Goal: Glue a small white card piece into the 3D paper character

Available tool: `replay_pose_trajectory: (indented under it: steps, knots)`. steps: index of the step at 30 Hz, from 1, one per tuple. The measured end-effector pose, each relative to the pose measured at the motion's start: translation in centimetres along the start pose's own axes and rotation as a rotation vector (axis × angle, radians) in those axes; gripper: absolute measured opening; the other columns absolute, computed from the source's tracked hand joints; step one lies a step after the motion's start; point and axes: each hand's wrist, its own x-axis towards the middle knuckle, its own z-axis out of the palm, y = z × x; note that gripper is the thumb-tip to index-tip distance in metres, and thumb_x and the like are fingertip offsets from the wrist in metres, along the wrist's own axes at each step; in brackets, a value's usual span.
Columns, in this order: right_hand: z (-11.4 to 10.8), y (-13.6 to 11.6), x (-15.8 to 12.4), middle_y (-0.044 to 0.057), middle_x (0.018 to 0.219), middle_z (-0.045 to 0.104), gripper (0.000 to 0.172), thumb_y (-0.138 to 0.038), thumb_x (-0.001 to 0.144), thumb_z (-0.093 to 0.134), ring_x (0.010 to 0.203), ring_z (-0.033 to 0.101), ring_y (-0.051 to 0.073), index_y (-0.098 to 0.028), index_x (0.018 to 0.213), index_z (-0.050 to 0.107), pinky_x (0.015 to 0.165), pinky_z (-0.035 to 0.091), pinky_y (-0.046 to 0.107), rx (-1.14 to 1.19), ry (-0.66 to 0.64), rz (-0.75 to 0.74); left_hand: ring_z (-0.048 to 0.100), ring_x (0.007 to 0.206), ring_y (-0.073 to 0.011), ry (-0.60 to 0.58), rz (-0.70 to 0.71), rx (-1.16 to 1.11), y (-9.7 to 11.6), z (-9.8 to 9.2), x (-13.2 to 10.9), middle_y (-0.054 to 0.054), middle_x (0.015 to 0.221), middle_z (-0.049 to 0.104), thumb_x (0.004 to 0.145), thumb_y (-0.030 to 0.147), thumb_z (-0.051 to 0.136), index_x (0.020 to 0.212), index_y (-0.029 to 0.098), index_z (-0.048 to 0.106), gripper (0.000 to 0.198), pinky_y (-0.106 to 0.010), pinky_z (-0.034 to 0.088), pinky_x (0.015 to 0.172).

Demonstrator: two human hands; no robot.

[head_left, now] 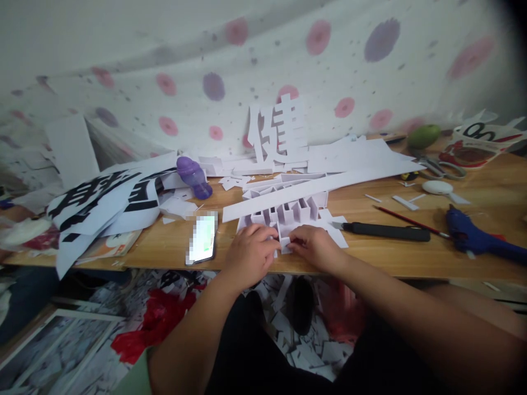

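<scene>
A white board structure with several upright walls (315, 207) lies on the wooden table in front of me. My left hand (251, 253) is at its near left side, fingers curled against the white board. From the right, my right hand (316, 248) closes its thumb and fingers on a small white strip (285, 244) at the near edge. The fingertips partly hide that strip. A long white board strip (274, 196) lies slantwise across the top of the structure. To the right of my right hand rests a black-handled craft knife (385, 231), blade pointing left.
A lit phone (202, 237) and a purple bottle (195, 176) stand to the left. Right are a blue glue gun (477, 233), a red pencil (411, 220), a white oval object (437, 187) and scissors (442, 169). A cut-out white character (274, 131) stands behind. Paper scraps cover the floor.
</scene>
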Motion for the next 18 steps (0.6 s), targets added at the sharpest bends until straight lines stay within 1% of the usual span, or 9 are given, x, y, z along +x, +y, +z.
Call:
replay_pose_trajectory:
  steps: [3, 8, 18]
  knots:
    - [-0.03, -0.02, -0.01, 0.000, 0.065, 0.058, 0.010, -0.008, 0.075, 0.061, 0.062, 0.051, 0.013, -0.017, 0.069, 0.060, 0.058, 0.035, 0.022, -0.006, 0.005, -0.008, 0.049, 0.104, -0.0234, -0.011, 0.017, 0.012, 0.06, -0.03, -0.06, -0.001, 0.107, 0.061, 0.076, 0.007, 0.052, 0.090, 0.027, 0.067, 0.028, -0.041, 0.041, 0.085]
    - [-0.08, 0.12, 0.00, 0.000, 0.066, 0.059, 0.010, -0.010, 0.076, 0.061, 0.062, 0.051, 0.013, -0.018, 0.070, 0.060, 0.058, 0.036, 0.023, -0.011, 0.005, -0.025, 0.050, 0.104, -0.0238, -0.007, 0.021, -0.025, 0.02, -0.22, -0.09, -0.001, 0.107, 0.062, 0.072, 0.006, 0.051, 0.080, 0.022, 0.062, 0.021, -0.042, 0.041, 0.087]
    - [0.08, 0.28, -0.41, 0.000, 0.066, 0.060, 0.010, -0.008, 0.073, 0.064, 0.063, 0.053, 0.014, -0.017, 0.072, 0.061, 0.059, 0.039, 0.023, -0.006, 0.025, -0.043, 0.052, 0.104, -0.0227, -0.022, 0.009, -0.053, 0.22, -0.93, -0.05, -0.001, 0.107, 0.062, 0.077, 0.013, 0.053, 0.075, 0.021, 0.060, 0.011, -0.041, 0.042, 0.089]
